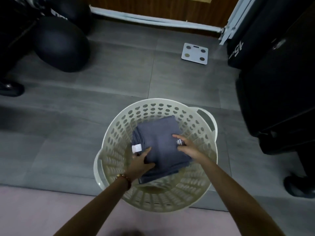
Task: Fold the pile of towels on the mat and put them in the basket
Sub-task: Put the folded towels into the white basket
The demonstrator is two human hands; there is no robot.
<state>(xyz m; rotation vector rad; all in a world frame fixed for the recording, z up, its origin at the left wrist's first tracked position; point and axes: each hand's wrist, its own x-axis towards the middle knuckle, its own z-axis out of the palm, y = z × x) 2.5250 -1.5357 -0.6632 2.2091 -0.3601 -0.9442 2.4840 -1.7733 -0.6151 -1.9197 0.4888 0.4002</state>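
A stack of folded grey-blue towels (159,140) lies inside a round cream basket (117,133) with perforated walls, on the grey floor. My left hand (142,161) holds the stack's near left edge, thumb on top, beside a white label (136,148). My right hand (187,147) rests on the stack's right side with fingers spread over the top towel, near a small white logo (179,142). The pink mat (34,213) shows at the bottom of the view, and no towels are seen on it.
A white bathroom scale (194,56) lies on the tiles farther back. Two black round balls (59,45) sit at the upper left. A large black bag (276,82) stands at the right, a dark shoe (298,186) below it. A wooden door lies beyond.
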